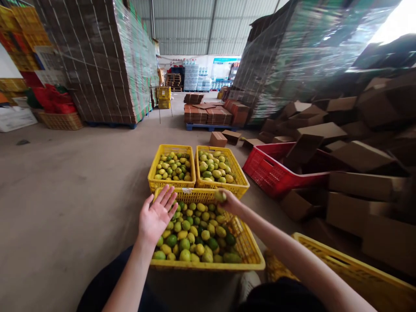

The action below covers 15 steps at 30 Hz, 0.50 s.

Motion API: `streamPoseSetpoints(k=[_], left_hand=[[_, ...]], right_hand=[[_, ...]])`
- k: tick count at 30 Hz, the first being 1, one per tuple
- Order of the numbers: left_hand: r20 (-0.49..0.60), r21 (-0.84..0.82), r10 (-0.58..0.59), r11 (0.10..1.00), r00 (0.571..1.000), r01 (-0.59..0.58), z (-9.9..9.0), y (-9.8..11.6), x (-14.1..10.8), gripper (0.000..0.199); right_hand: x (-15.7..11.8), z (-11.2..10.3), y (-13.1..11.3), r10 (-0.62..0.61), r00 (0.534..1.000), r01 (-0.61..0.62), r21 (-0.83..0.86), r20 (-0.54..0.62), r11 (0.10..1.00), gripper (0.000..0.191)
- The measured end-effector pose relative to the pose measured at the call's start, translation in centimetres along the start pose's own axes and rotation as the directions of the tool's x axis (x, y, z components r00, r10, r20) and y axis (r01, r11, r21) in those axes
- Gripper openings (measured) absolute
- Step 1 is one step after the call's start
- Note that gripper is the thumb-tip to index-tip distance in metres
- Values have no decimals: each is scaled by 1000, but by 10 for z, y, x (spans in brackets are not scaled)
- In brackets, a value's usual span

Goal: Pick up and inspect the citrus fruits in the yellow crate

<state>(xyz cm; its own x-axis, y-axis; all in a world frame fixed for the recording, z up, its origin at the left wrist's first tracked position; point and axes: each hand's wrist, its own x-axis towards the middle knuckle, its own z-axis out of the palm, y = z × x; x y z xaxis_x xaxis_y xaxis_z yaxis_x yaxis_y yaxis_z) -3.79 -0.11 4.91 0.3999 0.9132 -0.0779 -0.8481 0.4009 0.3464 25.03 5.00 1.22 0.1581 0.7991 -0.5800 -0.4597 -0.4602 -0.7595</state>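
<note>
My left hand (157, 214) is open, palm up with fingers spread, above the left side of the near yellow crate (208, 265). Nothing lies on its palm. My right hand (229, 202) is closed around a greenish lemon (220, 196) over that crate's far right corner. Green and yellow lemons (191, 232) fill much of the near crate. Just beyond it stand two more yellow crates side by side: the left one (171, 183) holds small yellow-green lemons, the right one (238, 184) larger pale ones.
To the right are a red crate (269, 171) and a heap of cardboard boxes (354, 203). Another yellow crate (354, 277) stands at lower right. Wrapped pallet stacks rise at left (97, 60) and right (286, 56). Flattened cartons (211, 115) lie on a blue pallet ahead.
</note>
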Motion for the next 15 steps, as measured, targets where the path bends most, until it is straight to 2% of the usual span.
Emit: streamPoseSetpoints(k=[2,3,5,7,8,9,11,13,15], left_hand=[[-7,-11,-11,1000,1000,11,1,-1,0,46],[-9,-14,-14,1000,1000,13,1,-1,0,46],[-9,-15,-12,1000,1000,12,1,-1,0,45],[-6,-13,-7,1000,1000,7,1,-1,0,45],[-5,-11,-4,1000,1000,4,0,-1,0,45],[-6,-9,-1,1000,1000,1,1,0,-1,45],[-17,-4,2,1000,1000,-2,1,0,-2,46],[-34,1,-5,1000,999,5,2,-1,-3,45],[-46,4,-18,1000,999,18,3,-2,-4,44]], right_hand=[[15,4,-44,-35,996,38,25,-85,999,36],[19,4,-59,-50,993,54,39,-108,998,40],[17,4,-71,-68,992,75,72,-105,995,40],[3,4,-65,-64,998,63,115,3,991,39],[-8,4,-58,-58,993,45,138,98,989,39],[-19,5,-51,-48,978,18,148,203,989,39],[-45,8,-40,-52,939,2,145,341,989,40],[-70,11,-34,-71,907,17,132,415,991,42],[-90,13,-32,-82,893,32,119,442,992,44]])
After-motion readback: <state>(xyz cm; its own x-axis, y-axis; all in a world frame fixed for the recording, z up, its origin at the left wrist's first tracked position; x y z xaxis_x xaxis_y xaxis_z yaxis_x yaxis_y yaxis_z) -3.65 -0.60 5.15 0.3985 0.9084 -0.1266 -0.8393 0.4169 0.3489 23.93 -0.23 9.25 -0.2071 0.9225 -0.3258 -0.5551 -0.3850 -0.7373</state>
